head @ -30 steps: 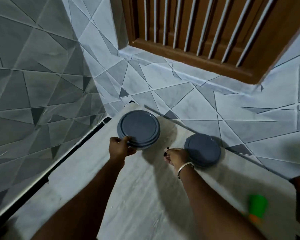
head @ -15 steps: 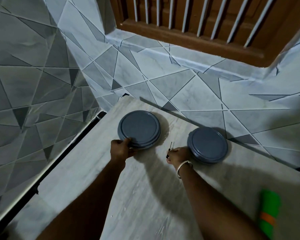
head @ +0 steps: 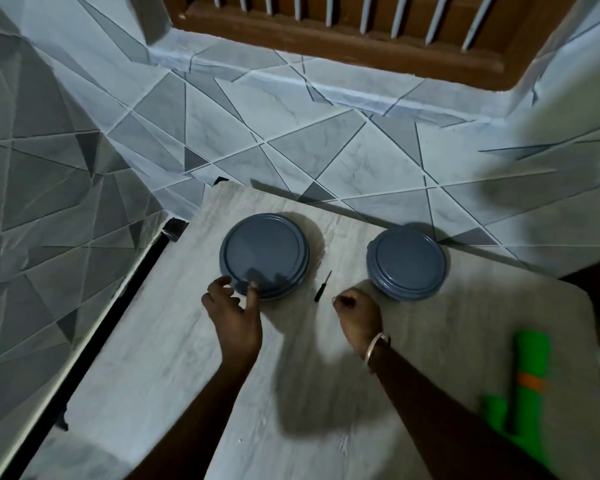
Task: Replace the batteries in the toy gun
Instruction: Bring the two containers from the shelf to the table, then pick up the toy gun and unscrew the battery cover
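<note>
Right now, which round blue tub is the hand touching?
The left tub, by the wall corner. The left hand's fingers rest on its near edge. The right tub sits apart, untouched, past the little screwdriver.

We look down on a pale, wood-grain tabletop with a rounded far corner (head: 222, 368), set into the corner of the room. Both walls are clad in grey and white marbled tiles cut into slanting triangles (head: 291, 143), the left wall (head: 49, 168) darker than the one ahead. Above the far wall a tiled ledge (head: 326, 88) runs under a dark brown wooden window frame with pale upright bars (head: 361, 39). A black gap (head: 94, 341) separates the table's left edge from the wall. The light is dim and bluish, with soft shadows on the tabletop.
</note>
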`<action>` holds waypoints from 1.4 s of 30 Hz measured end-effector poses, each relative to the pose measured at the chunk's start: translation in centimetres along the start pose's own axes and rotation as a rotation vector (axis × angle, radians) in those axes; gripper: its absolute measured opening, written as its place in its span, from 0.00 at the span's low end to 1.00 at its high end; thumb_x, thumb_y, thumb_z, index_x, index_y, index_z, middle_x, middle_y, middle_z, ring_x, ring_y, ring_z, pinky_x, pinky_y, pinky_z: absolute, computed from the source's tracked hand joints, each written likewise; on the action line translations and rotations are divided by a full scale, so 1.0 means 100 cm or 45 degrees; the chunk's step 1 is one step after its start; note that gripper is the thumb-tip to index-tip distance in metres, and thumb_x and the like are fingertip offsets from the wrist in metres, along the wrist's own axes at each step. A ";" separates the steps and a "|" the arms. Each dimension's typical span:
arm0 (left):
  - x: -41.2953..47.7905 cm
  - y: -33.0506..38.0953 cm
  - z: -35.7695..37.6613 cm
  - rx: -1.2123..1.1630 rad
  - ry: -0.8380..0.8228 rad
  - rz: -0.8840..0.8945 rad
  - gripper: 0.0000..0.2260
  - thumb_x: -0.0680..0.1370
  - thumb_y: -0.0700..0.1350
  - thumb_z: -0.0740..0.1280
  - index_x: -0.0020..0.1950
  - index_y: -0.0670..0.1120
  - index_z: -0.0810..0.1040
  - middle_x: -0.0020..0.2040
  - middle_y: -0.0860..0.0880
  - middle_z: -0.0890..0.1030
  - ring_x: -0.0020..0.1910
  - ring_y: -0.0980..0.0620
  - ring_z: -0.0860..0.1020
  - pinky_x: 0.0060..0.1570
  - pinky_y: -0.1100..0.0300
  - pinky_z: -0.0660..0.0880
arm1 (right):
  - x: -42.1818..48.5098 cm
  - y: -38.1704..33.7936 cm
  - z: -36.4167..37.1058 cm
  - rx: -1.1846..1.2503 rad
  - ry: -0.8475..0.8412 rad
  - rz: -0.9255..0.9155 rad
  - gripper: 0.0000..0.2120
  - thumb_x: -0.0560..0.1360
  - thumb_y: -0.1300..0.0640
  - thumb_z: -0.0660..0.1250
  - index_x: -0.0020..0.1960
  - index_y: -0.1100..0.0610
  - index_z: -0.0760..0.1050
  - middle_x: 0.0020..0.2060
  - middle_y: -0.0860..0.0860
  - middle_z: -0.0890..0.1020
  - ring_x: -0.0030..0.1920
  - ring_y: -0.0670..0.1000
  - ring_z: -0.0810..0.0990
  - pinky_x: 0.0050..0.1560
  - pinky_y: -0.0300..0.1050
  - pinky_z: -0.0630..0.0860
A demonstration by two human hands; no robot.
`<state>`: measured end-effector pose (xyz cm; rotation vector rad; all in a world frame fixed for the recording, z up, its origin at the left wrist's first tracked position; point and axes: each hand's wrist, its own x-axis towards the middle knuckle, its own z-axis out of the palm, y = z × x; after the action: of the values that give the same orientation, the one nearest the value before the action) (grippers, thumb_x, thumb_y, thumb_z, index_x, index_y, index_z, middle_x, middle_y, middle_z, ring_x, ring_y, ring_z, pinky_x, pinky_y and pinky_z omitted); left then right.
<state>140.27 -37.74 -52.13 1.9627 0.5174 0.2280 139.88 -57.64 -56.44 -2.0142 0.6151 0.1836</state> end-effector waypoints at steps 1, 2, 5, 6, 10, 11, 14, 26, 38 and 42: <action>-0.008 -0.008 0.000 0.019 -0.046 0.046 0.18 0.80 0.48 0.69 0.67 0.47 0.68 0.60 0.47 0.67 0.53 0.47 0.74 0.50 0.52 0.74 | -0.015 0.006 -0.003 -0.054 0.039 -0.082 0.03 0.73 0.59 0.70 0.41 0.54 0.77 0.37 0.50 0.80 0.40 0.50 0.79 0.44 0.43 0.76; -0.017 -0.017 0.001 0.037 -0.093 0.072 0.17 0.80 0.47 0.69 0.66 0.47 0.68 0.59 0.47 0.67 0.53 0.47 0.74 0.51 0.50 0.76 | -0.028 0.014 -0.006 -0.113 0.084 -0.145 0.02 0.73 0.60 0.70 0.45 0.56 0.78 0.41 0.51 0.80 0.44 0.51 0.78 0.47 0.44 0.75; -0.044 -0.041 0.007 0.104 -0.224 0.108 0.17 0.79 0.44 0.68 0.65 0.47 0.68 0.58 0.49 0.67 0.51 0.47 0.74 0.53 0.43 0.77 | -0.055 0.047 -0.011 -0.337 0.132 -0.170 0.08 0.73 0.57 0.69 0.51 0.57 0.79 0.50 0.54 0.78 0.53 0.54 0.76 0.57 0.50 0.74; -0.052 -0.046 0.008 0.117 -0.262 0.126 0.17 0.79 0.44 0.68 0.66 0.47 0.69 0.57 0.50 0.67 0.51 0.47 0.74 0.53 0.44 0.77 | -0.063 0.055 -0.012 -0.326 0.143 -0.144 0.09 0.73 0.58 0.70 0.53 0.57 0.80 0.53 0.55 0.77 0.55 0.54 0.74 0.60 0.49 0.73; -0.074 -0.053 0.018 0.171 -0.414 0.190 0.17 0.79 0.39 0.68 0.66 0.45 0.69 0.59 0.50 0.67 0.55 0.48 0.74 0.57 0.47 0.76 | -0.080 0.081 -0.024 -0.317 0.239 -0.170 0.10 0.73 0.60 0.71 0.54 0.54 0.80 0.56 0.53 0.73 0.57 0.53 0.71 0.60 0.40 0.66; -0.077 -0.053 0.020 0.183 -0.443 0.209 0.16 0.79 0.39 0.68 0.66 0.44 0.70 0.59 0.50 0.67 0.55 0.48 0.74 0.57 0.47 0.76 | -0.081 0.086 -0.026 -0.305 0.255 -0.176 0.10 0.73 0.60 0.71 0.54 0.54 0.80 0.56 0.53 0.73 0.57 0.52 0.71 0.60 0.40 0.66; -0.081 -0.043 0.025 0.192 -0.481 0.284 0.15 0.79 0.43 0.67 0.65 0.46 0.70 0.58 0.51 0.67 0.54 0.48 0.75 0.54 0.49 0.77 | -0.080 0.095 -0.032 -0.223 0.314 -0.199 0.10 0.73 0.59 0.69 0.54 0.55 0.80 0.55 0.53 0.74 0.58 0.53 0.72 0.61 0.44 0.70; -0.085 -0.037 0.042 0.102 -0.630 0.485 0.11 0.81 0.45 0.66 0.62 0.48 0.71 0.57 0.50 0.69 0.51 0.51 0.76 0.51 0.54 0.77 | -0.096 0.090 -0.019 0.095 0.625 -0.248 0.08 0.74 0.60 0.70 0.53 0.53 0.80 0.54 0.49 0.74 0.58 0.51 0.74 0.62 0.46 0.72; -0.090 -0.053 0.074 -0.242 -0.650 0.838 0.08 0.81 0.45 0.66 0.58 0.45 0.73 0.56 0.45 0.74 0.48 0.59 0.75 0.49 0.66 0.74 | -0.088 0.090 0.012 0.288 0.853 -0.455 0.08 0.73 0.60 0.69 0.51 0.52 0.80 0.51 0.49 0.78 0.50 0.45 0.78 0.54 0.41 0.77; -0.085 -0.043 0.087 -0.344 -0.610 0.990 0.09 0.81 0.46 0.66 0.58 0.44 0.74 0.55 0.43 0.75 0.46 0.61 0.74 0.46 0.70 0.71 | -0.083 0.086 0.004 0.266 0.891 -0.547 0.06 0.74 0.58 0.70 0.51 0.52 0.80 0.50 0.49 0.79 0.50 0.45 0.78 0.50 0.34 0.74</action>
<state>134.96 -47.09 -59.19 1.7800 -0.5776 0.2785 128.54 -57.75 -60.27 -1.9307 0.5718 -0.8384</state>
